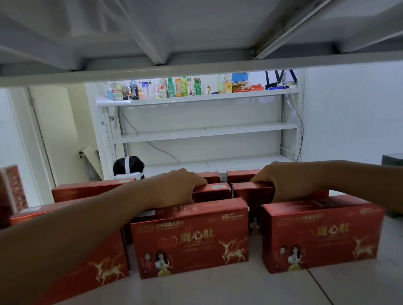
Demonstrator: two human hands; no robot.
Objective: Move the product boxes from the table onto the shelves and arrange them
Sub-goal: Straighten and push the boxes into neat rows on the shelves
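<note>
Hands (pixel 174 187) (pixel 294 180) atop second-row red boxes (pixel 211 192), shelf (pixel 209 299) front bare.

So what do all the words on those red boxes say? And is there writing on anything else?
"鹿心肽": big gold letters on the front of the middle red box.
"鹿心肽": the same on the right red box.
Small gold print along the tops and fronts of these boxes: too small and blurred to read.
Left red box: an arm hides its words.
Bottles on the far shelf: labels too small to read.
</note>
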